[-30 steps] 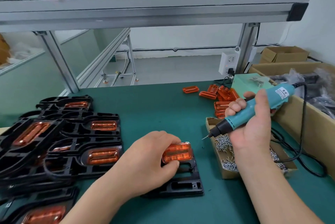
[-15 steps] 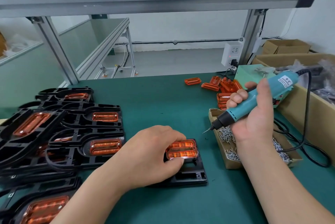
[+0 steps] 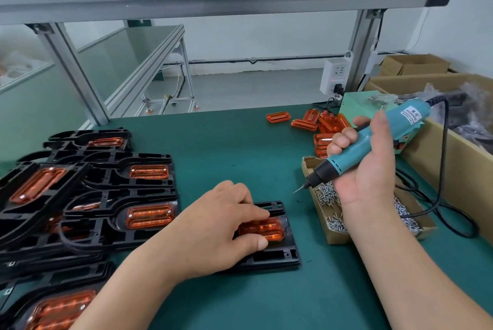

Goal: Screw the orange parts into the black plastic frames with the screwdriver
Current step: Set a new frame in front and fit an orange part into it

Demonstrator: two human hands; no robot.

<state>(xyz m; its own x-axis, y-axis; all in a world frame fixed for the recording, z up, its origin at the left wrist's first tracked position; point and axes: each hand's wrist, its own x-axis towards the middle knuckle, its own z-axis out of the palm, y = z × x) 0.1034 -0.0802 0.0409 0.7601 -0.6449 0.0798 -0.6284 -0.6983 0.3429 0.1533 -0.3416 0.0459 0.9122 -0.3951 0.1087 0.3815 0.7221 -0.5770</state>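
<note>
A black plastic frame (image 3: pixel 277 256) lies flat on the green mat in front of me. An orange part (image 3: pixel 269 228) sits in it, and my left hand (image 3: pixel 213 225) pinches that part between thumb and fingers, covering its left end. My right hand (image 3: pixel 365 166) grips a teal electric screwdriver (image 3: pixel 354 150) above the screw box, bit pointing down-left, well clear of the frame. Loose orange parts (image 3: pixel 320 124) lie at the back right. Finished frames with orange parts (image 3: pixel 149 215) are stacked at the left.
A shallow cardboard box of small screws (image 3: pixel 333 212) stands under my right hand. The screwdriver's black cable (image 3: pixel 448 212) loops over the mat at the right. Large cardboard boxes (image 3: pixel 453 169) line the right edge. Aluminium posts and a shelf frame the bench's back.
My left hand has settled the orange part lower into the black frame, fingers now over its top. The screwdriver stays raised in my right hand. The view tilted down slightly.
</note>
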